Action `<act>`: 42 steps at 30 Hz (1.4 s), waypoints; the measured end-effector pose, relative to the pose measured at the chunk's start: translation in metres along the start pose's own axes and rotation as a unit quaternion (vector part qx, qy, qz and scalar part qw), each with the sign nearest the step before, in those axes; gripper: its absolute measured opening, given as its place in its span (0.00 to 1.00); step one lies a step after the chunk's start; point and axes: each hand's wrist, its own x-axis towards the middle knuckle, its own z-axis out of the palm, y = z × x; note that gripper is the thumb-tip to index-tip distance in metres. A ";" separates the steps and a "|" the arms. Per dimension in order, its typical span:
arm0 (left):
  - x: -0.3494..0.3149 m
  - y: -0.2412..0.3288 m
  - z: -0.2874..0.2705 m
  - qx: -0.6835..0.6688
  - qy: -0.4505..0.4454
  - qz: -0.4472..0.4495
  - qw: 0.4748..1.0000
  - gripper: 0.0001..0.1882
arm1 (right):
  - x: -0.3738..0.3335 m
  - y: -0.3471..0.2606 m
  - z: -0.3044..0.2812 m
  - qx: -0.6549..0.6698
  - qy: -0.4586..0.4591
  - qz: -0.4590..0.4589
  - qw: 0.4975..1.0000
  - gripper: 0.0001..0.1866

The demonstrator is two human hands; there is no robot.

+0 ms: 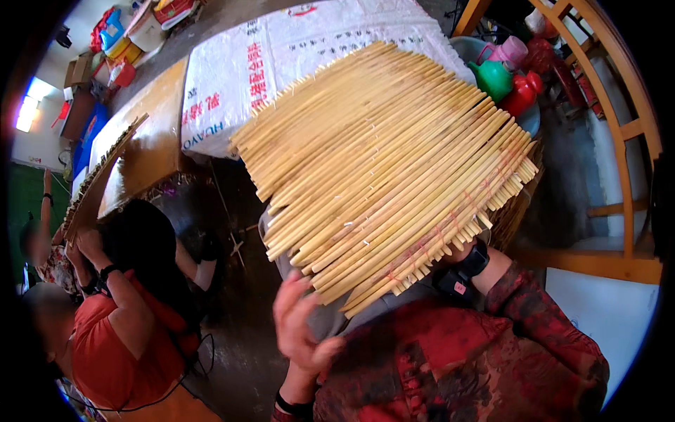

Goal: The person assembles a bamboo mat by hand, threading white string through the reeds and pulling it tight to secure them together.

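Observation:
A large mat of pale yellow plant stalks (380, 169), laid side by side and stitched with thread, slants from my lap up over the white-covered table. Its near right edge shows red thread and uneven stalk ends. My left hand (299, 323) is just off the mat's near left corner, slightly blurred, with fingers and thumb apart and nothing in them. Only a little of my right hand (460, 252) shows beneath the near right edge. The mat hides its fingers, so I cannot see how they grip. A dark watch (474, 259) is on that wrist.
On the left a person in an orange shirt (116, 330) holds up another stalk mat (98, 176). Printed white sheeting (218, 91) covers the table ahead. A green watering can (492, 79) and a red pot (522, 95) sit at the back right, near a wooden frame (622, 141).

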 end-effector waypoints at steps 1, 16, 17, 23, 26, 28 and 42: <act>-0.003 0.002 0.000 -0.011 0.053 -0.105 0.993 0.20 | -0.002 -0.001 -0.003 -0.006 0.004 0.002 1.000 0.23; 0.025 0.001 0.027 -0.518 0.036 -0.514 0.683 0.29 | -0.013 0.000 -0.010 -0.047 -0.007 0.017 0.999 0.23; 0.024 0.000 0.027 -0.501 0.021 -0.512 0.697 0.26 | -0.012 0.002 -0.008 -0.050 -0.011 0.015 0.999 0.23; 0.028 -0.004 0.025 -0.523 0.061 -0.556 0.644 0.17 | -0.010 0.004 -0.005 -0.083 -0.027 0.011 0.996 0.23; 0.026 -0.003 0.029 -0.499 0.076 -0.548 0.667 0.16 | -0.002 0.014 -0.008 -0.112 -0.054 -0.004 0.992 0.23; 0.027 -0.002 0.029 -0.500 0.076 -0.541 0.672 0.16 | -0.004 0.017 -0.004 -0.144 -0.064 -0.021 0.987 0.23; 0.020 0.015 -0.009 0.004 -0.056 -0.437 0.898 0.13 | 0.032 0.064 0.033 -0.448 -0.139 -0.236 0.851 0.24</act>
